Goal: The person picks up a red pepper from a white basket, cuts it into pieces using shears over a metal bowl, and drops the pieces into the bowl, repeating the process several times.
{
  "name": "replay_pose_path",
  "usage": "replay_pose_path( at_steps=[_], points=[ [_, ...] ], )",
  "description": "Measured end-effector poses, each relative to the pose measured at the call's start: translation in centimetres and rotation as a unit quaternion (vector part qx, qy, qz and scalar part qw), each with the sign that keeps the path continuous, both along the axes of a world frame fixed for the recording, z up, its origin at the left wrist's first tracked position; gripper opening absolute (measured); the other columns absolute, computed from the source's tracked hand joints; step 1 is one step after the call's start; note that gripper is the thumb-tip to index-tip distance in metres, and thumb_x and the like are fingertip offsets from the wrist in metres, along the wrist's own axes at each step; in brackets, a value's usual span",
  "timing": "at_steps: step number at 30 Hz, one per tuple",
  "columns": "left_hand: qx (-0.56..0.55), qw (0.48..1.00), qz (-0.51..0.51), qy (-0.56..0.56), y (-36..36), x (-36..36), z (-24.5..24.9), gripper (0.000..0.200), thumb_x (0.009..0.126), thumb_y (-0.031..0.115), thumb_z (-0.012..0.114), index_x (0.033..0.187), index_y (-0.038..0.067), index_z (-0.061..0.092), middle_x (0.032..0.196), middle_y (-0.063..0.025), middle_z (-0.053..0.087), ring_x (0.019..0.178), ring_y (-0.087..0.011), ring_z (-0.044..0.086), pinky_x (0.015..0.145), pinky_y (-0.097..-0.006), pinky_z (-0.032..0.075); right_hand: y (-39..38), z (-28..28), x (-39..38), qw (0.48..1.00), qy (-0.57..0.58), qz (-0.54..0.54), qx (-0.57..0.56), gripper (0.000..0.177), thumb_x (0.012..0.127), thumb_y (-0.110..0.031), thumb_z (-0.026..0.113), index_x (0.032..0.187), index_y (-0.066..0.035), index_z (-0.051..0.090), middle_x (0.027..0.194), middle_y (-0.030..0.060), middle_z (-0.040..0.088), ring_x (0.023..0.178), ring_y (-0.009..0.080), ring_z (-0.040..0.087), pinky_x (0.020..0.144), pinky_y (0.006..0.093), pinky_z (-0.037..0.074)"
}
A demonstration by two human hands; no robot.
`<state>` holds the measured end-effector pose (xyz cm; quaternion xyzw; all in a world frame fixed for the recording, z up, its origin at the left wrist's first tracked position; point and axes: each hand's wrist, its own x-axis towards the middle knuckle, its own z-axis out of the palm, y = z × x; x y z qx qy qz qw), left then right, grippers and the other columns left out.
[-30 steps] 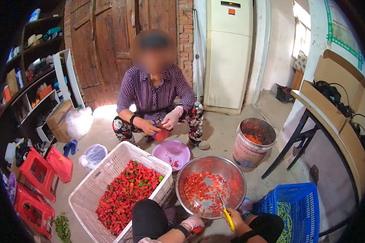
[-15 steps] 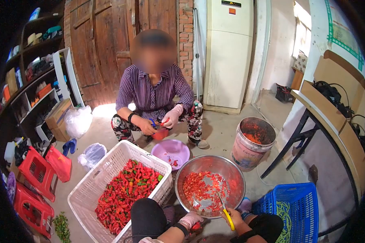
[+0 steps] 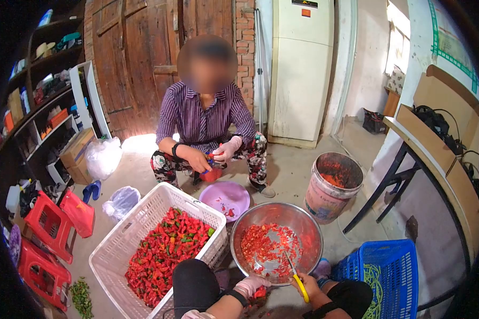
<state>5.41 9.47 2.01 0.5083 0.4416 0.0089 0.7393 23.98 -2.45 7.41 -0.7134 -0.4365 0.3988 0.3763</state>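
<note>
My left hand [image 3: 252,286], in a pale glove, is closed around red peppers [image 3: 261,292] at the near rim of a steel bowl [image 3: 311,234]. Cut red pepper pieces [image 3: 261,242] lie in that bowl. At its lower right, my right hand [image 3: 307,287] grips yellow-handled scissors [image 3: 300,287], whose blades point up over the bowl. To the left, a white basket [image 3: 112,260] holds many whole red peppers [image 3: 167,247] and a few green ones.
A person [image 3: 205,117] squats opposite, holding peppers and blue-handled scissors over a purple basin [image 3: 224,196]. A bucket [image 3: 330,199] stands back right, a blue basket [image 3: 402,276] near right, red stools [image 3: 50,223] at left, and a table [image 3: 431,159] at far right.
The co-worker's head and hands have shifted slightly, with the scissors hand a little lower. My left hand has moved slightly, and more red pepper shows beside it. My right hand stays nearly in place.
</note>
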Motion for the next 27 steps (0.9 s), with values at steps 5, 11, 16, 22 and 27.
replay_pose_path(
  at_steps=[5, 11, 16, 22, 27],
  points=[
    [0.041, 0.946, 0.229, -0.225, 1.5, 0.2, 0.2, 0.009, 0.076, 0.010, 0.057, 0.079, 0.002, 0.059, 0.077, -0.0061, 0.058, 0.066, -0.0143, 0.054, 0.061, -0.0257, 0.044, 0.1, -0.7, -0.1, 0.998, 0.003, 0.017, 0.056, 0.024, 0.081, -0.021, 0.061, 0.095, -0.004, 0.054, 0.067, -0.0013, 0.049, 0.061, 0.0068, 0.047, 0.056, 0.0222, 0.040],
    [-0.221, 0.774, 0.491, -0.334, 4.6, 0.5, 0.9, 0.009, 0.078, 0.011, 0.055, 0.074, 0.006, 0.050, 0.068, -0.0050, 0.051, 0.058, -0.0192, 0.052, 0.053, -0.0294, 0.046, -0.9, 1.0, -1.1, 0.989, 0.070, 0.111, 0.062, 0.038, 0.079, -0.009, 0.060, 0.112, -0.003, 0.042, 0.081, 0.0005, 0.047, 0.074, 0.0088, 0.045, 0.068, 0.0231, 0.040],
    [-0.224, 0.753, 0.551, -0.280, 4.2, 0.9, 3.9, 0.010, 0.079, 0.017, 0.056, 0.076, 0.011, 0.049, 0.069, -0.0021, 0.048, 0.057, -0.0177, 0.049, 0.047, -0.0299, 0.043, -0.8, 2.9, -1.7, 0.982, 0.058, 0.170, 0.062, 0.037, 0.080, -0.013, 0.060, 0.112, -0.004, 0.042, 0.079, 0.0018, 0.045, 0.072, 0.0090, 0.043, 0.064, 0.0245, 0.039],
    [-0.199, 0.742, 0.578, -0.276, 3.2, 1.3, 3.9, 0.010, 0.079, 0.010, 0.055, 0.071, 0.009, 0.048, 0.064, -0.0017, 0.048, 0.056, -0.0157, 0.049, 0.050, -0.0296, 0.045, -1.2, 4.6, -3.0, 0.979, 0.020, 0.197, 0.044, 0.042, 0.079, -0.018, 0.063, 0.111, -0.002, 0.042, 0.073, 0.0049, 0.046, 0.066, 0.0112, 0.042, 0.060, 0.0261, 0.039],
    [-0.112, 0.748, 0.594, -0.275, 3.7, 1.9, 2.8, 0.006, 0.078, 0.008, 0.056, 0.074, 0.008, 0.052, 0.063, -0.0009, 0.050, 0.055, -0.0133, 0.048, 0.050, -0.0293, 0.043, -0.4, 5.3, -3.1, 0.977, -0.075, 0.194, -0.046, 0.053, 0.073, -0.030, 0.069, 0.111, -0.001, 0.047, 0.083, 0.0140, 0.058, 0.074, 0.0205, 0.058, 0.068, 0.0309, 0.045]
  ],
)
